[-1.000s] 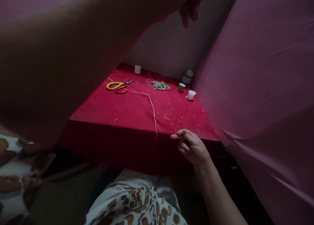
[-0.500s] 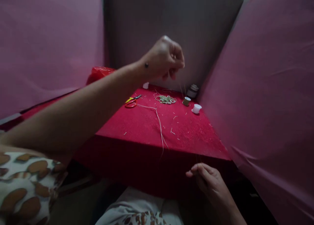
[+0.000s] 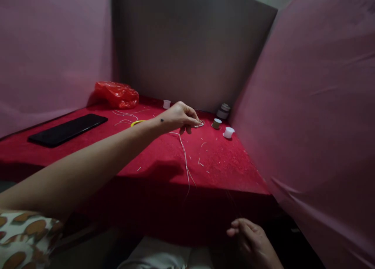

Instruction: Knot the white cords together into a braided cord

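My left hand (image 3: 187, 118) reaches far forward over the table, its fingers pinched together. It covers most of a pale cord coil (image 3: 201, 123), so I cannot tell whether it touches the cord, and what the pinch holds is hidden. Low at the right, off the table's front edge, my right hand (image 3: 249, 235) is closed on a fine thread (image 3: 231, 198). The thread runs up and leftward from its fingertips and fades against the dark cloth. Two pale strands (image 3: 185, 155) lie across the red cloth and hang over the front edge.
Right of my left hand stand an olive thread spool (image 3: 216, 123), a white spool (image 3: 229, 133) and a dark jar (image 3: 224, 111). A yellow scissors handle (image 3: 137, 123) shows behind my forearm. A black phone (image 3: 68, 130) and a red plastic bag (image 3: 117, 95) lie left. Pink sheets (image 3: 316, 93) flank the table.
My left hand has come down from high above the table to the cord coil. My right hand stays low, slightly lower in view. The view has shifted left, bringing in the phone.
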`<state>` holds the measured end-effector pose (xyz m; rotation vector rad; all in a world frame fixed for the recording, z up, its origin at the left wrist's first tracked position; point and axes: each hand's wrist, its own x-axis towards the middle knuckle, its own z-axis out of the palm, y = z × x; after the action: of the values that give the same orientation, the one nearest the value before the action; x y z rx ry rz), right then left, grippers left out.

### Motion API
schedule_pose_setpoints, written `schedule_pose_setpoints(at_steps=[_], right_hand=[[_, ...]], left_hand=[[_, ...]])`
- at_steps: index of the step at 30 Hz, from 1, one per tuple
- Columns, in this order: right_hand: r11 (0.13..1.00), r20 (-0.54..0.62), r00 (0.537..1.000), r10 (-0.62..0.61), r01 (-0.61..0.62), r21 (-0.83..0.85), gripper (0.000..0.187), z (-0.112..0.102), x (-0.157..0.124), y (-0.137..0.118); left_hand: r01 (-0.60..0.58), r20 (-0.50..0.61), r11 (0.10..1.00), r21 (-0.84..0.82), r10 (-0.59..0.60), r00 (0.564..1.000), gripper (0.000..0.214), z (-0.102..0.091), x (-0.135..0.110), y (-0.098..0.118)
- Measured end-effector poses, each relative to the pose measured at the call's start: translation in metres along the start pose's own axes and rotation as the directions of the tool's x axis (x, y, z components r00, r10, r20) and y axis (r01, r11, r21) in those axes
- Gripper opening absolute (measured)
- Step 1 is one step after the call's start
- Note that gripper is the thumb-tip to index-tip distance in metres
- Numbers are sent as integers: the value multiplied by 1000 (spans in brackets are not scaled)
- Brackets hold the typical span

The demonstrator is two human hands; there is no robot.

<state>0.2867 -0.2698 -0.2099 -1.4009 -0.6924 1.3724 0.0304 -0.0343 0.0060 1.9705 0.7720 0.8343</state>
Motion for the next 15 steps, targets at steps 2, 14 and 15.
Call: schedule_pose_setpoints(at_steps=[2,14,15], right_hand=[[999,8,999,-32,32,4,35,-2,0,0],[995,39,995,-87,85,45,34,-1,-5,-5],[996,33,996,-84,82,38,34,-2,-6,-6]], left_hand=[[24,-12,1000,-20,-24,1000,9,0,1,-6],[199,-80,979,34,-196,977,13,3,-1,-14],[214,-74,977,14,-212,974,12,3,-1,-16]])
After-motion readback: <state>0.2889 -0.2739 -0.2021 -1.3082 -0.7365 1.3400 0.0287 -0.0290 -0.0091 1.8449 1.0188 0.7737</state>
